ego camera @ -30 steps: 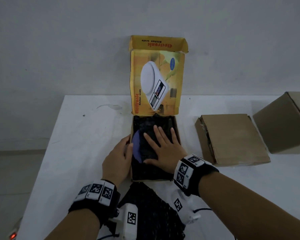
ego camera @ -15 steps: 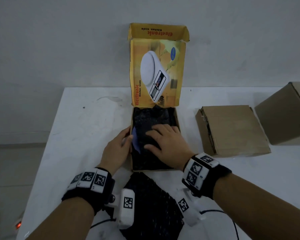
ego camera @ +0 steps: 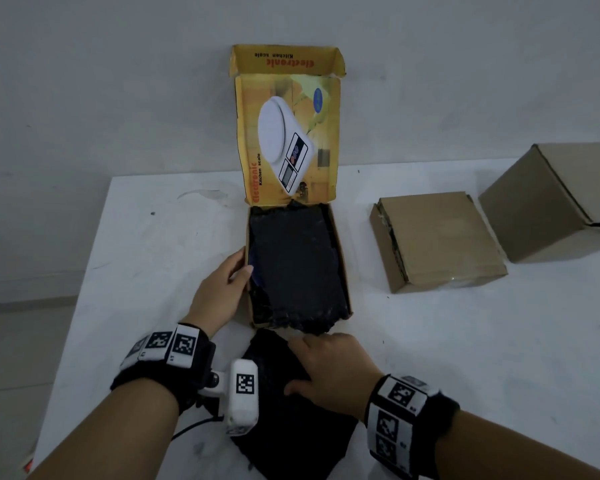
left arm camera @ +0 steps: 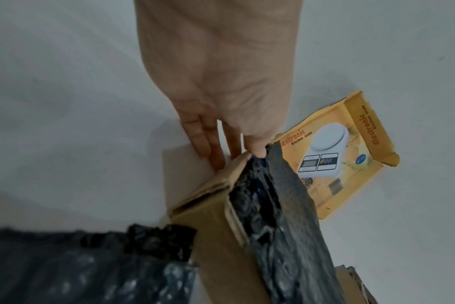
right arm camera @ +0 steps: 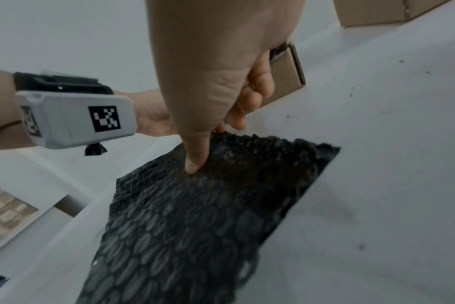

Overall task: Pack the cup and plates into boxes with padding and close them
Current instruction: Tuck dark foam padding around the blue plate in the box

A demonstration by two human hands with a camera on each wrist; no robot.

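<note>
The yellow kitchen-scale box (ego camera: pixel 342 258) lies open in the middle of the table, its lid (ego camera: pixel 288 133) standing upright. Black bubble wrap (ego camera: pixel 295 268) fills it, and a sliver of blue plate (ego camera: pixel 251 261) shows at its left rim. My left hand (ego camera: pixel 241 265) lays straight fingers (left arm camera: pixel 210 152) along the box's outer left wall (left arm camera: pixel 195 164), thumb tip on the rim. A loose black bubble-wrap sheet (ego camera: pixel 291 427) lies in front of the box. My right hand (ego camera: pixel 298 365) pinches its far edge, thumb (right arm camera: pixel 192 164) on top of the sheet (right arm camera: pixel 195 216), fingers curled at the edge.
Two brown cardboard boxes stand to the right: a flat closed one (ego camera: pixel 437 240) and a taller one (ego camera: pixel 561 199) at the far right edge. The white table (ego camera: pixel 153 244) ends close on the left, with floor beyond, and a grey wall rises behind it.
My right hand came off the padding inside the box and drew back toward me onto the loose sheet. My left hand stayed at the box's left wall.
</note>
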